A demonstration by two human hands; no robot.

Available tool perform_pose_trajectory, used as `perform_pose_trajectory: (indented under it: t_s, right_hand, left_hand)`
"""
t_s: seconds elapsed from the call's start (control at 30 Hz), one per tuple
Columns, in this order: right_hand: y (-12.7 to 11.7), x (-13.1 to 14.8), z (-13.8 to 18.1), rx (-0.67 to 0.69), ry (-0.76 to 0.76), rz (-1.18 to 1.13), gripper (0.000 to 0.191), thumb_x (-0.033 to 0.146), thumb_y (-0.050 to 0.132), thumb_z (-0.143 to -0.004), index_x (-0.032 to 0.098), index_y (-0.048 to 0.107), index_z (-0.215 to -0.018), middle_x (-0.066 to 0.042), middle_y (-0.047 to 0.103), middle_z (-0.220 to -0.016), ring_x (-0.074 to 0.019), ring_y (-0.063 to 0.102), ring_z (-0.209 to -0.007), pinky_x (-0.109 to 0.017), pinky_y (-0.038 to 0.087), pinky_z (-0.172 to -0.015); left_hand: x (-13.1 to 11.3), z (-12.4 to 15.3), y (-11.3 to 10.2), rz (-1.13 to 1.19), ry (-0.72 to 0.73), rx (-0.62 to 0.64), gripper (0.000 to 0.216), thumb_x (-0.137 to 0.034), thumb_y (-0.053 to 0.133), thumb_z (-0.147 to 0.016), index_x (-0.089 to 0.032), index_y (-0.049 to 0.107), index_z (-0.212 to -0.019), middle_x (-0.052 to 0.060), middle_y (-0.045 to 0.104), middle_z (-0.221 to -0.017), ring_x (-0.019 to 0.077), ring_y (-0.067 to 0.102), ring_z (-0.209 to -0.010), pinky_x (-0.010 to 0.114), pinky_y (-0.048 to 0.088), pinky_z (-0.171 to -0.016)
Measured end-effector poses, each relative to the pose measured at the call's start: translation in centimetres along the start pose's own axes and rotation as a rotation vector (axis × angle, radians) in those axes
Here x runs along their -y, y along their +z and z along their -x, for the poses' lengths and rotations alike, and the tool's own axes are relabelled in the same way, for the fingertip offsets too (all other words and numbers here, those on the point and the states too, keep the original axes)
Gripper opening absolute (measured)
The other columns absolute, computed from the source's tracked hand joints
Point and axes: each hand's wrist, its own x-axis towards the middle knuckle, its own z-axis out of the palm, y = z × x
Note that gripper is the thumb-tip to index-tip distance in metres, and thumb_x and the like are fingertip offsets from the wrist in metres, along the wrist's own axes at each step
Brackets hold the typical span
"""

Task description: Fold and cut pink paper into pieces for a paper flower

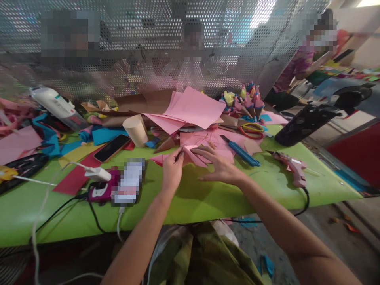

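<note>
Over the front middle of the table, my left hand (pixel 173 168) pinches a folded piece of pink paper (pixel 192 155) between thumb and fingers. My right hand (pixel 221 165) is at the paper's right side, its fingers spread and stretched out. Its fingertips are at the paper's edge; whether they touch it I cannot tell. Behind both hands lie more pink paper pieces (pixel 219 144), and a stack of pink sheets (pixel 192 109) is farther back. A blue utility knife (pixel 242 152) rests just right of my right hand.
A pink glue gun (pixel 292 166) with a black cord and a dark bottle (pixel 305 122) stand right. Yellow-handled scissors (pixel 251 130) lie behind the knife. To the left are a cardboard tube (pixel 135 130), a dark phone (pixel 112 148), a charging phone (pixel 130 181) and a purple power strip (pixel 102 190).
</note>
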Motion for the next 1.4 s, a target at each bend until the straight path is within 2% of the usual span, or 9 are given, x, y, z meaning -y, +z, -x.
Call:
perform_pose_trajectory:
  t_s: [0.1,0.23,0.37,0.5,0.63,0.83,1.0,1.27,1.4]
  right_hand:
    - [0.1,0.5,-0.1,-0.065,0.046,-0.015,0.061,0.05,0.07,-0.086,0.027,0.055,-0.14,-0.012,0.06,-0.136,-0.0301,0.054,-0.13,-0.05,0.046,-0.108]
    - [0.7,0.9,-0.3,-0.259,0.039,0.095,0.034,0.037,0.065,-0.092,0.025,0.066,-0.124,-0.01,0.07,-0.112,-0.0238,0.067,-0.104,-0.042,0.052,-0.098]
    - [1.2,1.0,-0.4,-0.361,0.041,0.119,0.022,0.025,0.06,-0.095,0.025,0.071,-0.114,-0.006,0.074,-0.097,-0.0191,0.07,-0.087,-0.035,0.056,-0.086]
    - [1.3,0.9,-0.3,-0.405,0.029,0.129,0.02,0.023,0.062,-0.093,0.026,0.072,-0.11,-0.004,0.076,-0.099,-0.0192,0.071,-0.087,-0.035,0.055,-0.086]
    - [1.4,0.9,-0.3,-0.393,0.03,0.161,0.017,0.025,0.063,-0.093,0.025,0.072,-0.107,-0.004,0.077,-0.095,-0.0184,0.071,-0.082,-0.031,0.056,-0.078]
    - [1.6,1.1,-0.5,-0.459,-0.015,0.182,0.015,0.028,0.06,-0.095,0.025,0.074,-0.102,-0.004,0.078,-0.094,-0.0179,0.073,-0.082,-0.035,0.056,-0.087]
    - [1.7,1.1,-0.7,-0.462,0.103,0.056,0.012,0.032,0.065,-0.092,0.025,0.075,-0.091,-0.002,0.077,-0.086,-0.0174,0.069,-0.072,-0.035,0.057,-0.076]
    - [1.6,0.8,-1.1,-0.396,0.202,-0.226,0.026,0.044,0.067,-0.088,0.019,0.069,-0.084,-0.002,0.07,-0.075,-0.0131,0.061,-0.063,-0.027,0.051,-0.059]
    - [1.7,0.5,-1.1,-0.395,0.212,-0.24,0.027,0.045,0.068,-0.087,0.019,0.067,-0.082,-0.001,0.068,-0.072,-0.0124,0.058,-0.061,-0.025,0.048,-0.057]
  left_hand:
    - [-0.3,0.2,0.1,-0.053,0.07,0.019,0.027,-0.024,0.059,-0.089,-0.018,0.076,-0.11,0.009,0.075,-0.118,0.0227,0.069,-0.11,0.04,0.048,-0.106]
    - [-0.6,0.6,0.7,-0.042,0.114,0.103,0.029,-0.023,0.058,-0.09,-0.02,0.074,-0.113,0.007,0.073,-0.123,0.0221,0.067,-0.114,0.038,0.047,-0.108]
    - [-0.8,0.9,0.9,-0.014,0.103,0.16,0.031,-0.021,0.058,-0.089,-0.021,0.074,-0.115,0.005,0.073,-0.123,0.0215,0.067,-0.115,0.038,0.047,-0.108]
    - [-0.7,0.9,1.0,-0.001,0.092,0.167,0.032,-0.019,0.057,-0.089,-0.021,0.074,-0.116,0.005,0.073,-0.123,0.0211,0.067,-0.115,0.038,0.047,-0.108]
    - [-0.2,0.8,1.1,-0.033,0.08,0.175,0.032,-0.018,0.058,-0.088,-0.021,0.074,-0.116,0.006,0.074,-0.122,0.023,0.068,-0.115,0.039,0.047,-0.108]
    - [0.1,0.9,1.2,-0.082,0.103,0.18,0.031,-0.02,0.058,-0.09,-0.022,0.074,-0.116,0.007,0.073,-0.123,0.0245,0.067,-0.116,0.041,0.045,-0.109]
    - [-0.1,1.0,1.1,-0.094,0.085,0.18,0.03,-0.019,0.057,-0.089,-0.022,0.074,-0.114,0.007,0.074,-0.12,0.0243,0.069,-0.112,0.041,0.048,-0.106]
    - [-0.6,1.0,1.3,0.007,0.062,0.22,0.026,-0.025,0.06,-0.088,-0.021,0.076,-0.108,0.006,0.077,-0.114,0.023,0.069,-0.111,0.039,0.049,-0.105]
    - [-0.4,0.9,1.4,0.003,0.048,0.224,0.025,-0.024,0.06,-0.088,-0.021,0.076,-0.106,0.007,0.076,-0.114,0.0236,0.069,-0.111,0.039,0.049,-0.105]
